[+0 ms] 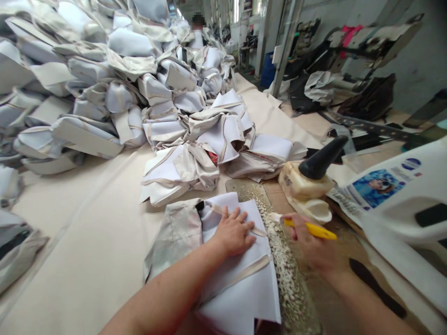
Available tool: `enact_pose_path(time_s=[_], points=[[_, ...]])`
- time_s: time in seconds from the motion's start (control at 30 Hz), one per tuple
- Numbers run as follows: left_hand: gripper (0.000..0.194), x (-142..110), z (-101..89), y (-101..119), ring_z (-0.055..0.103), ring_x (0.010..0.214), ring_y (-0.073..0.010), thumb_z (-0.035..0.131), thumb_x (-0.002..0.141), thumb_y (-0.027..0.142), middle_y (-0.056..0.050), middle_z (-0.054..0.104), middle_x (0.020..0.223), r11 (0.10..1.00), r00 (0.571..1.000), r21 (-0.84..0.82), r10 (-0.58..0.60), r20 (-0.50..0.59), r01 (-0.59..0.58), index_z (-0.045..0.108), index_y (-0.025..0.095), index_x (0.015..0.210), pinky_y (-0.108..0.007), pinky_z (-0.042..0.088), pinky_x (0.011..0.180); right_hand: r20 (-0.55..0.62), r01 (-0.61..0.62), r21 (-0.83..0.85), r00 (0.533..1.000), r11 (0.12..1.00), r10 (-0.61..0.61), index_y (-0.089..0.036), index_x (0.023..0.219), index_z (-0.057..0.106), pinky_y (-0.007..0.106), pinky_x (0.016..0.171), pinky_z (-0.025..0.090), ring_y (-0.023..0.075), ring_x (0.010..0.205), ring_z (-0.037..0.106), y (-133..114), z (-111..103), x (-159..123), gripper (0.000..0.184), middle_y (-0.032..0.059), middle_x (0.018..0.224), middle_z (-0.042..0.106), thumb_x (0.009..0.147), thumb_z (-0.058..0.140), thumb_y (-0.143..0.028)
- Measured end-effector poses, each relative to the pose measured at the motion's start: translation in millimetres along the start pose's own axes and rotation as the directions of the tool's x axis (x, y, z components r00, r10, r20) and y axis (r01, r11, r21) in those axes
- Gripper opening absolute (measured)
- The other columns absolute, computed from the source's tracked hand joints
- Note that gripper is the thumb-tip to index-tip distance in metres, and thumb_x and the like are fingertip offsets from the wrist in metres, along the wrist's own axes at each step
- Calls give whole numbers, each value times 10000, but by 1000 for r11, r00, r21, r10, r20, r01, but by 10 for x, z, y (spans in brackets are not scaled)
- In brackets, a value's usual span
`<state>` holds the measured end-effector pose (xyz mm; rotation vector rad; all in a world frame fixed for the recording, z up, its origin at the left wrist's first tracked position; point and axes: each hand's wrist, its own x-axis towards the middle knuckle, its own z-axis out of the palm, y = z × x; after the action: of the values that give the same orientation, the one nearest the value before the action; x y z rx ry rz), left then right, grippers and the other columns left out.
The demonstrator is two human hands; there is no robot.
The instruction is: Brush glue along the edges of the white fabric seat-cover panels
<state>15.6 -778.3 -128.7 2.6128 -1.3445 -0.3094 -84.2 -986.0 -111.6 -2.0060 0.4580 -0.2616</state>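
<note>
I see white-and-beige folded fabric piece (237, 274) at the table's near edge, my left hand (234, 231) flat and open on it | right hand (310, 244) clenched round a yellow-handled tool (312, 229) just beside, over crumb-strewn board (289, 274) | one cream glue pot with black spout (309, 184) behind | heaped fabric pieces (115, 93) crowd far-left; bare beige table (80, 242) left.

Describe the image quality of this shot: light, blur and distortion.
Head view: soft, even daylight, faint shadows; wide-angle lens bends the edges, so the fabric pile smears at the upper left; the left hand on the white fabric piece is sharp; the right hand with the yellow tool is slightly motion-blurred.
</note>
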Motion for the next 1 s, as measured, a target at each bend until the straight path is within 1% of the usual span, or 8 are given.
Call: enact_pose_path(time_s=[0.17,0.3,0.4,0.6,0.67,0.87,0.93,1.0], points=[[405,-40,-20,29,304,1273,-290,420,856,534,-52,476,1277,1000,996,-2,16,-83,-16,560,292,1148,-603,22,1057,85,-23,-83,996,996,30,-178,702,599,268,532,408,169,546,555,-95,431,640,312,5,557,578,805,442,-427],[380,-47,-14,23,327,1251,-281,436,851,525,-48,501,1215,1000,994,-6,17,-108,-18,577,276,1100,-589,17,1066,43,26,-136,999,990,-20,-180,676,561,278,596,391,178,602,551,-110,705,950,290,18,575,567,789,400,-394],[383,-48,-3,14,330,1247,-274,451,841,532,-46,503,1200,1000,993,-17,11,-118,-13,577,271,1092,-574,7,1074,68,64,-179,996,982,-52,-192,658,535,282,597,371,180,615,538,-116,695,890,275,15,584,552,783,382,-382],[391,-55,21,17,339,1246,-269,466,832,528,-60,515,1187,1000,990,-23,-5,-142,2,579,237,1066,-530,-19,1091,228,72,-235,974,969,-17,-208,558,497,263,492,334,161,501,499,-93,422,336,281,-19,468,490,780,405,-354],[392,-56,21,19,331,1254,-271,458,836,528,-64,518,1187,1000,990,-25,-5,-144,1,580,229,1060,-523,-16,1092,222,61,-248,975,967,-5,-206,549,494,265,491,327,161,496,499,-129,424,368,279,-16,457,485,774,402,-341],[393,-59,17,16,316,1265,-273,432,854,523,-66,512,1193,1000,989,-26,-4,-148,0,577,227,1068,-542,-38,1084,131,93,-254,990,963,-61,-198,607,487,280,602,358,169,610,526,-252,700,939,253,10,568,529,770,367,-351],[402,-60,24,13,319,1263,-275,432,852,528,-70,513,1188,1000,988,-26,-6,-155,2,579,222,1068,-539,-38,1086,144,98,-263,988,960,-62,-199,604,480,280,605,362,166,606,521,-235,703,920,251,8,566,525,768,367,-352],[405,-62,33,11,325,1259,-274,437,850,528,-74,518,1175,1000,987,-28,-8,-163,4,583,216,1061,-533,-40,1088,184,87,-275,982,957,-36,-198,598,488,275,566,361,163,568,514,-199,624,753,253,1,539,520,765,380,-354]])
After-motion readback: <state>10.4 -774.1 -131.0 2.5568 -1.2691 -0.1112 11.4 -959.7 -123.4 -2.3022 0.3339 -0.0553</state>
